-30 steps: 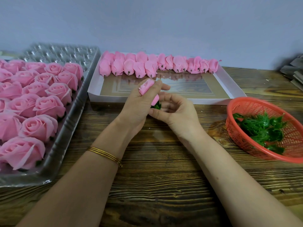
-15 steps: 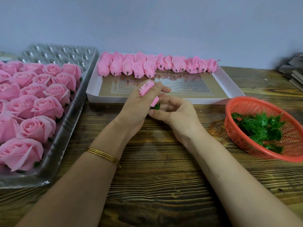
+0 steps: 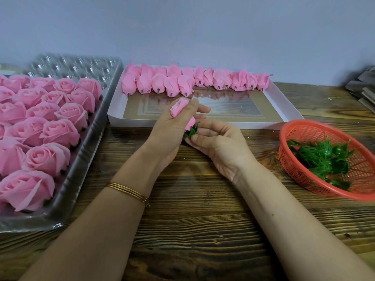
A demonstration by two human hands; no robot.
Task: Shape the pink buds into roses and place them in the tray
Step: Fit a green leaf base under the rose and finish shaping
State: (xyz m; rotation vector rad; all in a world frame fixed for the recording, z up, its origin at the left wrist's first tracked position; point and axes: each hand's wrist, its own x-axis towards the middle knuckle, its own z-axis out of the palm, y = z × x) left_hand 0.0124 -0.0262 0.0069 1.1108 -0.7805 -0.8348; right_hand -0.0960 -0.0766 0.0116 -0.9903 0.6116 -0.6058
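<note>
- Where the dark, heavily grained wooden table (image 3: 192,220) met a plain blue-grey wall (image 3: 182,27), a shallow white box (image 3: 113,116) lay flat, close to the wall.
- Just in front of the white box, the left hand (image 3: 168,130) had its fingers curled round a pink bud (image 3: 178,107), whose tight, layered tip stuck out past the thumb and forefinger.
- Also in front of the box, the right hand (image 3: 221,145) lay palm up with fingers bent, pinching the spiky green calyx (image 3: 190,131) at the bud's base between thumb and fingertips.
- Along the box's far wall lay a row of buds (image 3: 182,82), soft and matte like foam. Each had a small dark stub at its base pointing to the near side, and the box's glossy floor mirrored them.
- Left of the box stood a clear tray (image 3: 81,165) of thin plastic with moulded round cups, its near rows filled with opened roses (image 3: 48,128) of ruffled petals.
- Right of the box sat a round red basket (image 3: 288,134) of plastic mesh, holding shiny green leaf pieces (image 3: 322,157) with jagged points.
- Thin gold bangles (image 3: 129,192) circled the left wrist.
- Most of the bud's body was hidden inside the left hand.
- The tray's left side and the basket's right side ran out of frame.
- A grey stack (image 3: 363,88) far right of the box was cut off and too blurred to identify.
</note>
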